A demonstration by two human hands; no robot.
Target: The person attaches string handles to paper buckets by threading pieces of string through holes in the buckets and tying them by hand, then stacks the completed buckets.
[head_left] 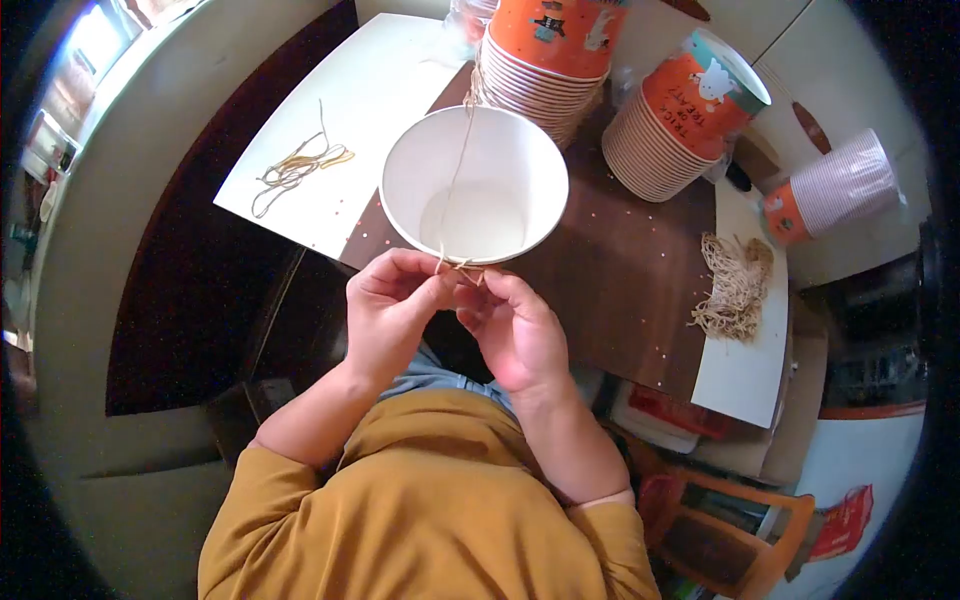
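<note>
A white paper bucket (540, 190) stands at the front edge of the brown table, its mouth tipped toward me. Thin beige twine (458, 180) runs from its far rim across the opening to the near rim. At that near rim my left hand (395, 300) pinches the twine between thumb and forefinger. My right hand (510, 325) meets it there, thumb and fingertips closed on the same twine, where small loops show between the two hands. The remaining fingers of both hands are curled below the rim.
Stacked orange-and-white buckets (545, 70) stand behind. Another stack (680, 120) is at the right, and a wrapped stack (835, 190) lies beyond. A bundle of cut twine (735, 285) rests on the right white panel, loose cords (300, 170) on the left one. A wooden chair (740, 530) is lower right.
</note>
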